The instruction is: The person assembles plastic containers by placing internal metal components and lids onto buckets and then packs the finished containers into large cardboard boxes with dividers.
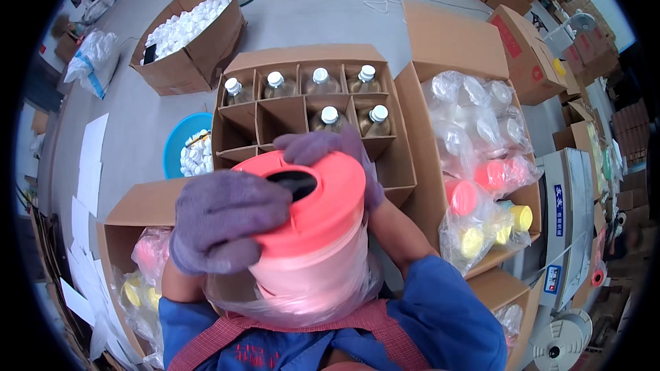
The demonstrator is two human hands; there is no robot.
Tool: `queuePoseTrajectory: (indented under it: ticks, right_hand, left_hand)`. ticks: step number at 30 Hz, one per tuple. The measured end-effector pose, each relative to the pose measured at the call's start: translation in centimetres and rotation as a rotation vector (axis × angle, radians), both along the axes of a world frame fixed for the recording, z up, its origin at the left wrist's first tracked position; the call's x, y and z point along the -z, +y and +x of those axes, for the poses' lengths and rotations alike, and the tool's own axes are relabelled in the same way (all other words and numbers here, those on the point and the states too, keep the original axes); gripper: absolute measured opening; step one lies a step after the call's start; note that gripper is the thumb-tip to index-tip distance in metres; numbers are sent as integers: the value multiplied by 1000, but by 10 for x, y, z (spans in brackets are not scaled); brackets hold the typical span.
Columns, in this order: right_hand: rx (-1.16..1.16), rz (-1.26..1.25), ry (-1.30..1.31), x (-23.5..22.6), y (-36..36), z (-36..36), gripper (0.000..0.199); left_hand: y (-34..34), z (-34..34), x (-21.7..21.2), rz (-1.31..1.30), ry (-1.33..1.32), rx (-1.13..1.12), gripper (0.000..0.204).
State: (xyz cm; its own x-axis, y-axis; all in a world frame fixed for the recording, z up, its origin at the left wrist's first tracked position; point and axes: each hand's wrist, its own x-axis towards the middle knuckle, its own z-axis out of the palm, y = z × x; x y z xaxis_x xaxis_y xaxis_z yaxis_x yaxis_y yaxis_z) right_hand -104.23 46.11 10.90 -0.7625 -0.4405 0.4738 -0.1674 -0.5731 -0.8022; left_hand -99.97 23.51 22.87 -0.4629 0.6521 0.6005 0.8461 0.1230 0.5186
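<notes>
A round tub (309,271) stands close to my body, its walls pale pink and a clear plastic bag gathered low around it. Its coral-pink lid (333,199) has a dark round opening in the top. My left hand (227,216), in a purple-grey glove, is slightly blurred; its fingers curl over the lid's left side, beside the opening. Around the far right edge of the lid wraps my right hand (323,145), gloved alike. Just beyond is a divided cardboard box (302,56) with several white-capped clear bottles (330,115) in its compartments. The tub hides this box's near part.
At right, a carton (457,31) holds bagged containers with pink and yellow lids. Another such carton (148,199) is at lower left. A blue basin (172,144) and a large carton (199,69) hold white caps. A grey machine (567,220) stands far right.
</notes>
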Motion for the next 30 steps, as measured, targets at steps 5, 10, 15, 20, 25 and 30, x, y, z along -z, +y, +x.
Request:
queuePoseTrajectory:
  ticks: [5,10,15,20,25,30]
  right_hand:
    - [395,283,544,-37,23,35,58]
    - [452,361,659,-42,23,41,57]
    - [566,505,663,-73,10,64,55]
    - [558,661,643,-73,11,75,57]
    - [596,698,635,-69,4,77,55]
    - [670,935,760,-90,-10,92,50]
  left_hand:
    - [5,20,-16,-189,-35,-197,59]
    - [10,30,3,-100,95,-300,49]
    - [8,49,35,220,114,-510,18]
    - [8,55,50,248,125,-565,15]
    - [12,42,77,573,-5,-538,46]
    - [14,45,77,506,6,-621,52]
